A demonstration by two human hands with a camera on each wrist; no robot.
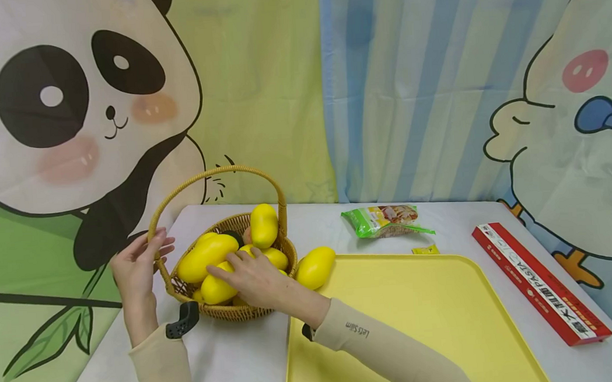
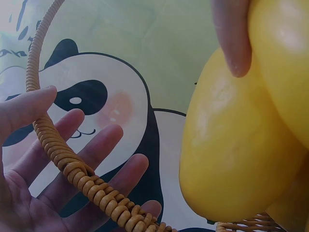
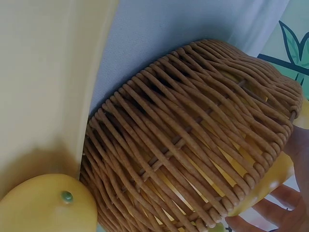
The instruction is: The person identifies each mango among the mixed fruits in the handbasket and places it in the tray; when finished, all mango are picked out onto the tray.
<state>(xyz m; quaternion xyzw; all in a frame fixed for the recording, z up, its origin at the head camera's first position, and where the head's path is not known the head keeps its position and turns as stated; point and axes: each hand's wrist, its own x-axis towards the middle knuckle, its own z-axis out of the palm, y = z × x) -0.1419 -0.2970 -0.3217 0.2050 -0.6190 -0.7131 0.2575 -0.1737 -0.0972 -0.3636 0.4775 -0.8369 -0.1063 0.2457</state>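
Note:
A brown wicker basket [image 1: 240, 313] with a tall arched handle holds several smooth yellow mangoes [image 1: 207, 256] and a dark round item [image 1: 231, 237]. At the handle's near left end, my left hand [image 1: 141, 268] has its thumb on one side and spread fingers on the other. The left wrist view shows the wrapped handle [image 2: 63, 157] crossing in front of those fingers. My right hand [image 1: 259, 278] reaches over the basket rim and grips a mango [image 1: 218, 288] on the pile. Its thumb is hidden from the head view. The right wrist view shows its fingers [image 3: 277, 208] beside yellow fruit.
Another mango [image 1: 316, 267] lies between the basket and a large yellow tray [image 1: 408, 313]. Behind the tray are a green food packet [image 1: 384, 220] and a small yellow sachet [image 1: 425, 250]. A long red pasta box [image 1: 543, 284] lies at the right. Cartoon-printed curtains hang behind the white-covered table.

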